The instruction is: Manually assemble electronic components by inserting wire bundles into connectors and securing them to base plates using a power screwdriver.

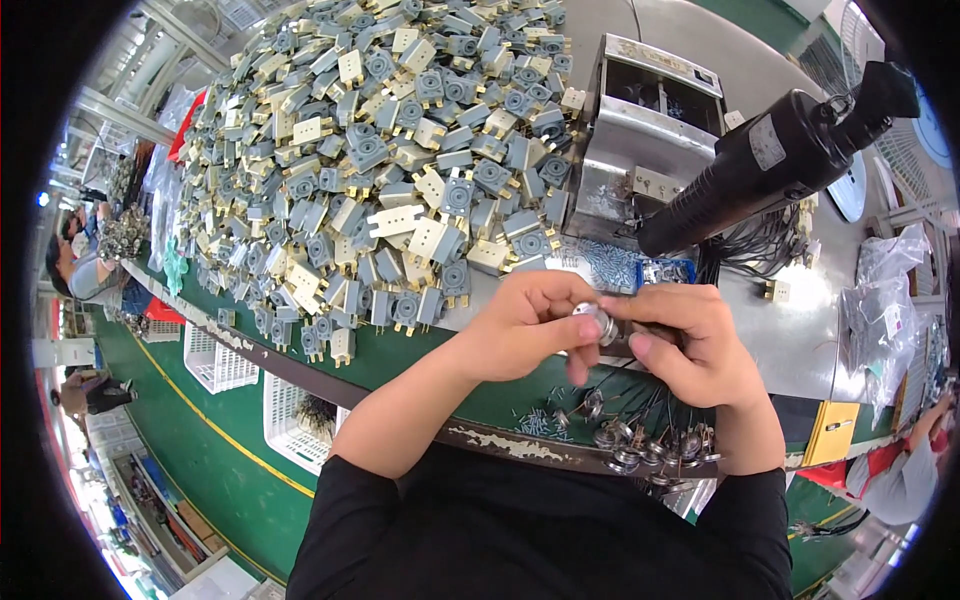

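Both hands meet over the front of the bench around a small round silver metal part [604,326] with a shiny disc-like end. My left hand [515,325] pinches it between thumb and fingers from the left. From the right, my right hand [695,345] closes thumb and forefinger on the same part; its other fingers curl under and are partly hidden. Below the hands lie several similar round metal parts [625,440] with black wires, bunched at the bench edge. Loose small screws [540,422] are scattered just left of them.
A large heap of grey and cream plug-like blocks [390,170] covers the left of the bench. Behind my hands stand a metal screw feeder [655,110] and a black power screwdriver [740,170]. A yellow notebook [829,432] lies right. White baskets [215,360] stand below left; other people sit both sides.
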{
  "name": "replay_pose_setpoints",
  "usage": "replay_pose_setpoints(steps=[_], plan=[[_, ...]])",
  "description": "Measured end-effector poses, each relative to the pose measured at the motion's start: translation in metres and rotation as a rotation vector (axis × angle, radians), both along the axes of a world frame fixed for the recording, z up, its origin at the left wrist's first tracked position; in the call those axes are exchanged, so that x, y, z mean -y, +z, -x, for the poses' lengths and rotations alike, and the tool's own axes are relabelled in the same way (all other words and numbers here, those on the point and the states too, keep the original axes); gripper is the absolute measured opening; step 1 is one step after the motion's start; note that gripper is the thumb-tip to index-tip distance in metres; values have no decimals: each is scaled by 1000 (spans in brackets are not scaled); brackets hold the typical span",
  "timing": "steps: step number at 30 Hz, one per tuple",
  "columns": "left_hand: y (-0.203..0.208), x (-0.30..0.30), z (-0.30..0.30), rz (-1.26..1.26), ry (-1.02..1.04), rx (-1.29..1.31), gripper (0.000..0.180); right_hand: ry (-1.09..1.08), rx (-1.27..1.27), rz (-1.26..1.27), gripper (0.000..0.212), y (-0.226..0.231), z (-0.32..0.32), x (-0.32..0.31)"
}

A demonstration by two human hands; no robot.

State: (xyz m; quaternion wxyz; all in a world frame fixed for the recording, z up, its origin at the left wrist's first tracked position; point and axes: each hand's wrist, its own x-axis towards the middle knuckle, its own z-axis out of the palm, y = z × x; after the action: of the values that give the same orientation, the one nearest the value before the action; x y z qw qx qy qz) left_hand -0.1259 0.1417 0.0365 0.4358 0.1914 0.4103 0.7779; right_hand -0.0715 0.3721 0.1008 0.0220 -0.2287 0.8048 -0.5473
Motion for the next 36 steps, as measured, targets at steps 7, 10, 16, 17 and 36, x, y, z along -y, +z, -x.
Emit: replay_pose_setpoints(steps=[7, 10, 16, 17, 36], plan=[[-1, -19, -13, 218, 471, -520, 16, -128, -127, 20, 41, -24, 3, 8], [0, -13, -7, 173, 389, -659, 15, -96, -87, 2, 39, -17, 3, 2], [-1, -11, -2, 172, 196, -504, 18, -242, 136, 8, 29, -5, -3, 6], [-2, -12, -4, 166, 201, -499, 22, -245, 137, 8, 29, -5, -2, 6], [49, 14, 3, 586, 267, -903, 31, -17, 47, -299, 45, 13, 7, -30]])
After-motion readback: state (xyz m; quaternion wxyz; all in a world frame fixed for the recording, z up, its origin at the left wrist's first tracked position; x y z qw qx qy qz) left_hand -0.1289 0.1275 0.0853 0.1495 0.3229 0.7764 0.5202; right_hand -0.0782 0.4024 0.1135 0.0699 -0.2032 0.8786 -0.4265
